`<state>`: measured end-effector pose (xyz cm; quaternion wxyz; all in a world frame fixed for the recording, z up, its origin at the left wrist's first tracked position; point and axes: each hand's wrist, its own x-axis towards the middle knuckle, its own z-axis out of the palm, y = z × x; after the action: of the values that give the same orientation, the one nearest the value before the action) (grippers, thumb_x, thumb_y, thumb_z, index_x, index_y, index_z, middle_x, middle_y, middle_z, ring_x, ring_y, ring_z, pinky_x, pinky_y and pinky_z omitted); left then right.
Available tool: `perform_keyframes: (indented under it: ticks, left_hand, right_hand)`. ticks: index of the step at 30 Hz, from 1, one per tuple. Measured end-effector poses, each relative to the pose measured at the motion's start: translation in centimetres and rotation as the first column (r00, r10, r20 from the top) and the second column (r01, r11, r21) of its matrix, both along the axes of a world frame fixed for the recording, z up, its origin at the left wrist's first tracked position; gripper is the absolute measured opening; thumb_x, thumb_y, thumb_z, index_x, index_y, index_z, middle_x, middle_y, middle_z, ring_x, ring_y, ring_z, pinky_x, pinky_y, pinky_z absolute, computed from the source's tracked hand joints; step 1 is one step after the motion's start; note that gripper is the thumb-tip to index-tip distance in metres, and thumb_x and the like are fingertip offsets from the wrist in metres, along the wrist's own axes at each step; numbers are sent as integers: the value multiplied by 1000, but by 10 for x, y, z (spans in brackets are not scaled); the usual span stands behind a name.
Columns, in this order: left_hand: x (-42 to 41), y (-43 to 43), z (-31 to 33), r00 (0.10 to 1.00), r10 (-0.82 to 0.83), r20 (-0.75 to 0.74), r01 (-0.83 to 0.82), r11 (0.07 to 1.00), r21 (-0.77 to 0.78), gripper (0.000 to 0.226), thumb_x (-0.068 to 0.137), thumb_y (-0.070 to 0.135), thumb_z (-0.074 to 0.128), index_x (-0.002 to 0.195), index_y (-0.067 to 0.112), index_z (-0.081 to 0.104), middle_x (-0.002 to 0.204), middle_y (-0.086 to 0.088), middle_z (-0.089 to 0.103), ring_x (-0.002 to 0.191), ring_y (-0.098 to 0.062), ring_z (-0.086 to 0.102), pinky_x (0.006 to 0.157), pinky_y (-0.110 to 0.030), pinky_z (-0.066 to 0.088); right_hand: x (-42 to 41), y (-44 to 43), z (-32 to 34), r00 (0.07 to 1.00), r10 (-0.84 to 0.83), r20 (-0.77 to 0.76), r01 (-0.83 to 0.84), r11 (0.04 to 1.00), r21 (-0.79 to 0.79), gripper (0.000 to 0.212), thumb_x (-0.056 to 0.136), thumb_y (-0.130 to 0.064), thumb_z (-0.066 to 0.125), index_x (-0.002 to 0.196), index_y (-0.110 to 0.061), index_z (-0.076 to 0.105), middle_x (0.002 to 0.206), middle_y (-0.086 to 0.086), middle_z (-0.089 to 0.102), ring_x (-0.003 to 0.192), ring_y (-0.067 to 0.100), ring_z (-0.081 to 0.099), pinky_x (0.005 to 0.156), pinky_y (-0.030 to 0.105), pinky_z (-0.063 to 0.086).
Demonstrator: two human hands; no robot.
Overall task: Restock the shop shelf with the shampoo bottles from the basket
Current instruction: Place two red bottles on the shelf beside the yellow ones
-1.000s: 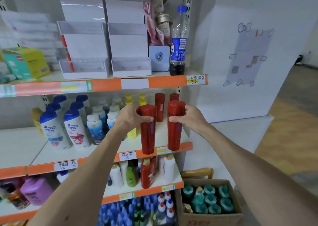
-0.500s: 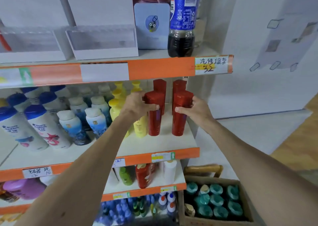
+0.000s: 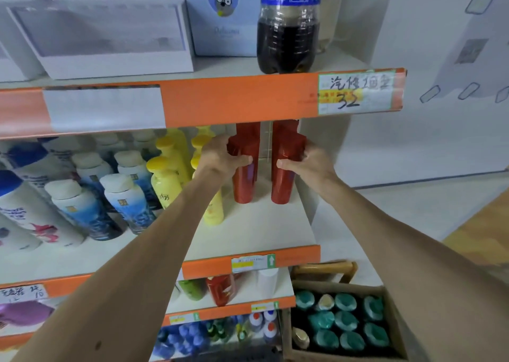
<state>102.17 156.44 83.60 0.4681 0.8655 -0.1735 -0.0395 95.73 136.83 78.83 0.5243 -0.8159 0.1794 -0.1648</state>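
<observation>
Two tall red shampoo bottles stand upright on the white middle shelf (image 3: 256, 232), near its right end. My left hand (image 3: 220, 157) grips the left red bottle (image 3: 243, 185) near its top. My right hand (image 3: 308, 160) grips the right red bottle (image 3: 281, 188) the same way. Behind them two more red bottles (image 3: 249, 134) stand in a row, their tops hidden by the orange shelf edge above. The basket (image 3: 325, 269) with a wooden handle sits on the floor at the lower right, mostly hidden behind a carton.
Yellow bottles (image 3: 165, 179) stand just left of my left hand, then white-and-blue bottles (image 3: 82, 207). The upper shelf's orange edge (image 3: 234, 100) hangs low over the bottles; a cola bottle (image 3: 287, 31) stands on it. A carton of teal-capped bottles (image 3: 344, 326) is at the lower right.
Both hands have carried the two red bottles from the shelf's front edge deeper in, up to the red bottles behind. The camera has moved closer to the shelf.
</observation>
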Motion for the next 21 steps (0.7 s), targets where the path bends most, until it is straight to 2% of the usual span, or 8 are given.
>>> perform_keyframes:
  ticks: [6, 9, 12, 17, 19, 21]
  left_hand:
    - [4, -14, -11, 1000, 4, 13, -4, 1000, -17, 39, 75, 11, 78, 110, 6, 64, 100, -5, 64, 86, -17, 58, 62, -15, 43]
    - [4, -19, -18, 1000, 1, 11, 0, 1000, -8, 38, 75, 11, 77, 110, 7, 64, 100, -7, 67, 86, -20, 60, 72, -25, 48]
    - [5, -21, -22, 999, 36, 6, -36, 999, -15, 38, 75, 11, 77, 110, 8, 64, 101, -9, 68, 90, -24, 63, 79, -31, 51]
    - [4, -22, -22, 1000, 19, 8, -18, 999, -47, 36, 80, 8, 73, 114, 9, 62, 96, -2, 61, 88, -17, 57, 64, -13, 44]
    - [5, -23, -24, 999, 35, 4, -35, 997, -67, 36, 80, 9, 73, 114, 9, 62, 98, -3, 62, 90, -18, 58, 65, -15, 44]
    - [6, -25, -25, 999, 32, -21, -34, 996, -78, 35, 80, 11, 73, 114, 10, 62, 103, -6, 66, 92, -19, 60, 74, -22, 44]
  right_hand:
    - [-2, -13, -20, 999, 12, 53, -17, 996, 85, 37, 70, -19, 85, 101, -26, 66, 102, -1, 74, 97, 16, 71, 94, 43, 56]
    - [1, -15, -22, 998, 33, 56, -38, 995, 90, 35, 64, -28, 84, 95, -28, 66, 100, -2, 75, 98, 17, 71, 96, 44, 54]
    - [8, -17, -24, 997, 70, 32, -72, 995, 72, 47, 54, -42, 81, 96, -25, 68, 99, -4, 75, 96, 15, 71, 94, 43, 55]
    - [14, -19, -28, 995, 100, 30, -101, 992, 70, 49, 55, -46, 79, 99, -29, 67, 104, -6, 74, 100, 15, 70, 96, 43, 54]
    - [15, -20, -27, 993, 120, 24, -121, 991, 64, 44, 58, -42, 80, 98, -31, 66, 105, -5, 74, 100, 16, 70, 96, 44, 54]
    - [16, -21, -26, 992, 128, 17, -129, 990, 62, 44, 57, -42, 80, 97, -32, 65, 104, -5, 74, 99, 17, 70, 95, 45, 54]
